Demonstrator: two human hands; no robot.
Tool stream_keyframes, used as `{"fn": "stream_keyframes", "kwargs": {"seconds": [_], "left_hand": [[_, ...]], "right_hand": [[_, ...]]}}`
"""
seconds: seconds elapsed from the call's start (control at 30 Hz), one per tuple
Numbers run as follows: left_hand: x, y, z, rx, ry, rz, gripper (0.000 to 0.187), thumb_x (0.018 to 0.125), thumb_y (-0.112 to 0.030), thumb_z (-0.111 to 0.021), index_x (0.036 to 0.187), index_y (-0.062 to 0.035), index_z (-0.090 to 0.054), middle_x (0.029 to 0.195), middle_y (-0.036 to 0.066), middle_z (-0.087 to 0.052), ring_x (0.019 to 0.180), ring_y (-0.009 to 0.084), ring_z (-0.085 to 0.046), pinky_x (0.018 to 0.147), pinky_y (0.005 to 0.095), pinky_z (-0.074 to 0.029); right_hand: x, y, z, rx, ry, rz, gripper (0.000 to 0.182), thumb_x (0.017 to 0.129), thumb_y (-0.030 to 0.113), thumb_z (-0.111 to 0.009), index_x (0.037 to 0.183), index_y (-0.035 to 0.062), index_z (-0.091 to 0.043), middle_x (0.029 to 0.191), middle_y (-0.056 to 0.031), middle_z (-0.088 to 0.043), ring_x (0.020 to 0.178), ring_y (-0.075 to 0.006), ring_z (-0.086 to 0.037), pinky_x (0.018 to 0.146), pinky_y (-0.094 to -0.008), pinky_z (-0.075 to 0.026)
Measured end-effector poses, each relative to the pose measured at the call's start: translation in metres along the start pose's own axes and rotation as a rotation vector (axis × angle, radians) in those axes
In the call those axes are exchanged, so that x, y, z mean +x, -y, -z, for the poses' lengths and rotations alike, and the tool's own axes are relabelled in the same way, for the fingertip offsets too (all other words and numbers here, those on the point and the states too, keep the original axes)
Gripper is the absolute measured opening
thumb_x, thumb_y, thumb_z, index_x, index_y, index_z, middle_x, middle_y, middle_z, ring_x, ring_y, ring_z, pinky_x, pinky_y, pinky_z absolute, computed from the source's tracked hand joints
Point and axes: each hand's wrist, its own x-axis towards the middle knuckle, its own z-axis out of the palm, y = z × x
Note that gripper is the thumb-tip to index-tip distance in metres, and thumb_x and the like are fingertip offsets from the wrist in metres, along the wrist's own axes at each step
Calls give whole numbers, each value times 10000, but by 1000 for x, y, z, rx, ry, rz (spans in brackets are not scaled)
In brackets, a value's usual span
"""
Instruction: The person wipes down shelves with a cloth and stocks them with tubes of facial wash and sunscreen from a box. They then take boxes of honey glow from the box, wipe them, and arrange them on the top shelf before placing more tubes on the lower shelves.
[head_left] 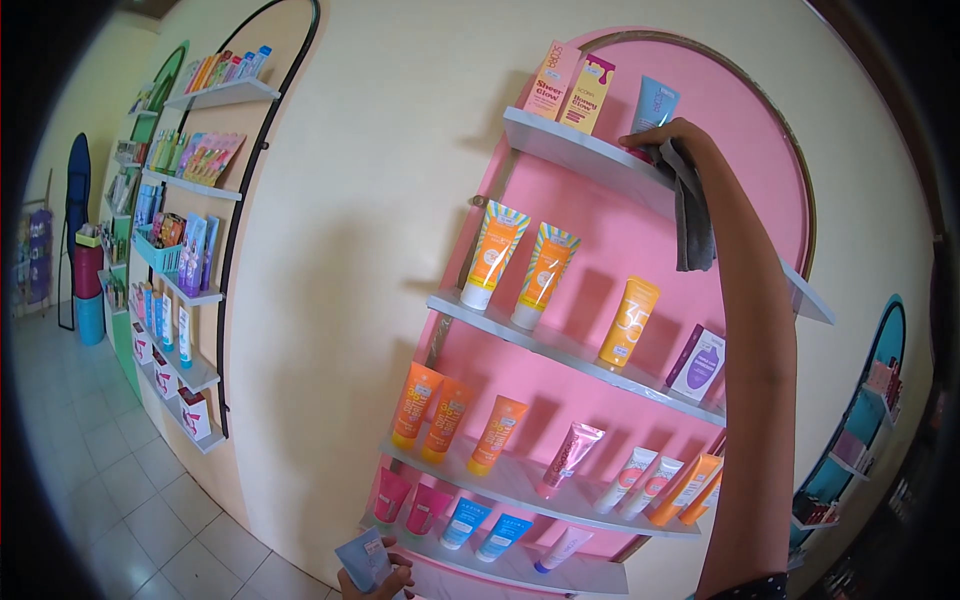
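At the top shelf, my right hand is closed on a grey cloth that hangs down over the shelf's front edge. Its fingers are just below and in front of a light blue tube. A pink box and a yellow box stand to the left of that hand. Low in the view, my left hand is wrapped round a grey-blue packet, below the lowest shelf's left end.
Lower shelves hold sunscreen tubes, a yellow tube, a purple and white box and orange tubes. Another stocked shelf unit is on the left wall, and a dark-framed one stands at the right.
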Motion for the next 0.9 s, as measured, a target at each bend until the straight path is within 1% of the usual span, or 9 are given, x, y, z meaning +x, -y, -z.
{"fn": "stream_keyframes", "kwargs": {"seconds": [0.4, 0.5, 0.53, 0.6, 0.67, 0.73, 0.77, 0.8, 0.9], "left_hand": [[-3, 0, 12, 86, -9, 54, 399, 730, -220, -587, 1043, -1, -470, 852, 65, -537, 700, 135, -517, 582, 255, -431], [-3, 0, 11, -97, -60, 146, 561, 684, -284, -616, 1102, 4, -379, 841, 84, -497, 774, 156, -508, 546, 271, -486], [1, 3, 11, -98, -21, 111, 565, 708, -359, -575, 1104, -5, -381, 832, 77, -496, 762, 153, -509, 542, 275, -484], [9, 8, 8, -174, 47, 127, 596, 744, -493, -472, 1105, -27, -387, 832, 67, -496, 752, 149, -510, 541, 284, -479], [17, 4, -6, -280, 102, 207, 638, 758, -578, -359, 1112, -48, -390, 851, 60, -501, 764, 147, -507, 551, 298, -474], [27, -3, -23, -243, 220, 242, 686, 757, -624, -275, 1128, -57, -383, 898, 61, -498, 799, 150, -498, 566, 313, -469], [27, -12, -35, -259, 297, 249, 677, 771, -616, -243, 1118, -54, -390, 921, 64, -494, 865, 161, -493, 633, 318, -470], [27, -12, -46, -249, 281, 267, 677, 771, -616, -243, 1118, -54, -390, 921, 64, -494, 865, 161, -493, 633, 318, -470], [21, -6, -76, -297, 273, 297, 636, 798, -584, -214, 1099, -56, -404, 943, 67, -498, 917, 168, -489, 723, 298, -453]], "right_hand": [[-25, -16, 28, 273, -40, 21, 457, 589, 495, -661, 533, 79, -480, 466, -31, -456, 382, -139, -428, 390, -265, -377], [-48, -37, 49, 529, -299, 421, 342, 744, 387, -521, 658, 57, -502, 531, -24, -450, 424, -121, -451, 415, -259, -401], [-60, -45, 51, 793, -552, 378, 286, 764, 337, -480, 653, 74, -497, 536, -23, -450, 436, -121, -453, 427, -256, -404], [-120, -40, 36, 1091, -481, 208, 215, 766, 270, -455, 731, 60, -487, 555, -42, -481, 456, -140, -464, 487, -256, -433], [-168, -57, 2, 1235, -364, 420, 267, 730, 131, -408, 953, -1, -471, 765, -124, -530, 648, -211, -544, 577, -312, -493], [-243, -57, -60, 1405, -171, 468, 338, 673, 52, -404, 1004, -9, -430, 879, -126, -536, 711, -186, -548, 626, -277, -501], [-248, -87, -86, 931, -155, 245, 331, 653, -5, -421, 983, 1, -439, 882, -104, -530, 737, -156, -530, 665, -264, -467], [-308, -43, -103, 794, -192, 118, 318, 649, -48, -474, 959, 20, -449, 862, -84, -526, 786, -138, -509, 711, -267, -424], [-364, -31, -177, 1029, 4, 396, 301, 667, -71, -520, 959, -4, -488, 948, -116, -516, 887, -197, -501, 765, -292, -396]]}}
